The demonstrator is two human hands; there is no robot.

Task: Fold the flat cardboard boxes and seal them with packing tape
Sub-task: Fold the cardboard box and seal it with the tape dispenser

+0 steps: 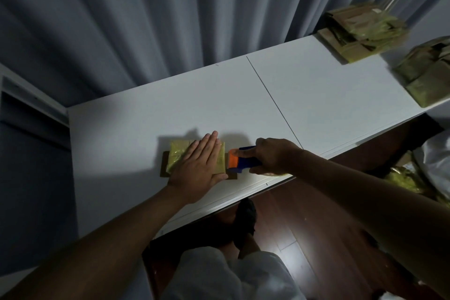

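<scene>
A: Where's the box (pixel 181 157), and which way does it run?

B: It lies low on the white surface (pixel 316 95), close to the near edge, left of the thin seam line that crosses the top. Its long axis goes left to right, roughly along that near edge. Its upper face is covered in shiny yellowish tape, and brown cardboard shows at its left end and at its near right corner.

A: And the hands?

B: The left hand (pixel 197 165) rests flat on the right half of the box, fingers straight and close together, pointing away from the person towards the curtain (pixel 146 19). The right hand (pixel 272 156) is just beside the box's right end, fingers curled round a tape dispenser (pixel 237 159) with a blue body and an orange front piece. Its index finger lies stretched along the top towards the orange part.

A: Does the dispenser touch the box?

B: The orange end sits right against the box's right edge; I cannot tell whether tape runs between them.

A: Anything else up there?

B: Two heaps of taped boxes (pixel 362 31) at the far right of the surface, well apart from the hands. Below the near edge there is dark wooden floor (pixel 316 238) and the person's foot
</scene>
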